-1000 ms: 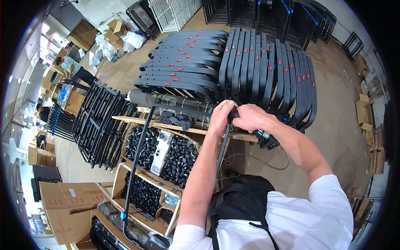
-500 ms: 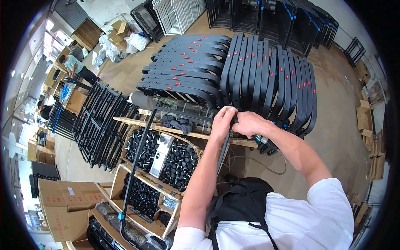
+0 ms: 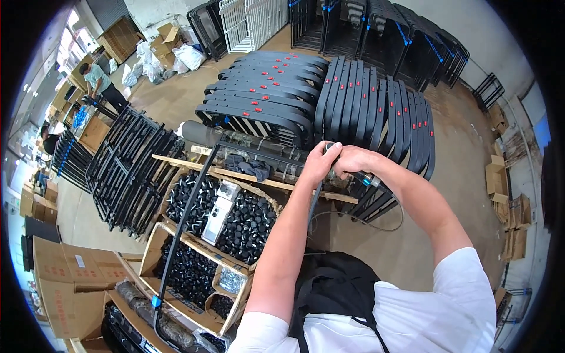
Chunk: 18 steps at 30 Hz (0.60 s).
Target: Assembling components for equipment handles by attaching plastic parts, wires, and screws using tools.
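Note:
My left hand [image 3: 318,163] is closed round the upper right corner of a black tubular metal frame [image 3: 189,235], which leans over the parts boxes. A small dark round piece [image 3: 329,147] shows by its thumb; I cannot make out its kind. Right beside it, my right hand [image 3: 355,159] is closed with fingers bent. From under this hand a dark cylindrical power tool [image 3: 369,180] with a teal ring points down to the right, a thin cable [image 3: 385,228] looping below it. The tool's working end is hidden by the hands.
Wooden-edged boxes hold black knobs with bolts [image 3: 250,226] and small black parts [image 3: 188,270]. A white-grey case [image 3: 221,213] lies on the knobs. Curved black frames with red pieces [image 3: 376,112] stand beyond my hands. Stacked black frames [image 3: 126,170] and a person [image 3: 101,82] are at left.
The view has shifted slightly. My hands stay together at the frame corner; the right fingers have curled closer to the left hand, and a dark round piece now shows between them.

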Each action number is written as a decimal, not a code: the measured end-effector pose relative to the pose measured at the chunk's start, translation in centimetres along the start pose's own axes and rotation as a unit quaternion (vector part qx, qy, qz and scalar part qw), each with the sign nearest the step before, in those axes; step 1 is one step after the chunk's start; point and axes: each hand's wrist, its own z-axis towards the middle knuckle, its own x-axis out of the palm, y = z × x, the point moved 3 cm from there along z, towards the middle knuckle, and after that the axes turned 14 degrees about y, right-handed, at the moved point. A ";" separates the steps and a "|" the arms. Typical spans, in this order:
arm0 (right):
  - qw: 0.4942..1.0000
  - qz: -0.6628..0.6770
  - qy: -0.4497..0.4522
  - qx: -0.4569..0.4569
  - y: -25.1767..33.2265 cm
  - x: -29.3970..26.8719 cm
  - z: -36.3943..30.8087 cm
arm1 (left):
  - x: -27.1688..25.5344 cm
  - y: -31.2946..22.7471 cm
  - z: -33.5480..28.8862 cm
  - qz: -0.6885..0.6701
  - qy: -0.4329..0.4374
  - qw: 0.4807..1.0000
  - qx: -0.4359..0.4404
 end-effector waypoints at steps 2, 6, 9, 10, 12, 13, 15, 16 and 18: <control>1.000 -0.012 0.012 0.003 0.1 -0.1 -0.1 | 0.0 -0.1 0.2 0.006 0.006 1.000 -0.006; 1.000 0.001 -0.004 0.013 -0.2 0.0 0.8 | 0.2 -0.4 0.2 -0.088 0.016 0.996 0.017; 0.998 -0.047 -0.038 0.005 2.0 1.0 0.9 | -1.5 -0.8 -1.1 -0.047 -0.037 0.997 0.053; 0.996 -0.061 -0.058 0.006 3.1 0.7 -0.4 | -1.1 -1.9 -1.5 -0.041 -0.054 0.996 0.055; 0.994 -0.088 -0.063 -0.004 5.5 0.1 0.4 | -3.4 -3.7 -1.9 -0.037 -0.071 0.994 0.076; 0.994 -0.098 -0.048 -0.002 7.8 0.2 0.8 | -5.2 -4.1 -2.3 -0.051 -0.082 0.992 0.078; 0.989 -0.145 -0.015 0.002 11.8 0.5 3.4 | -9.8 -4.6 -3.1 -0.058 -0.108 0.988 0.091; 0.989 -0.149 -0.005 -0.015 13.7 0.8 5.2 | -12.2 -4.7 -3.4 -0.049 -0.144 0.984 0.095; 0.988 -0.151 0.008 -0.043 16.7 1.1 9.2 | -16.7 -5.1 -4.2 -0.073 -0.190 0.976 0.082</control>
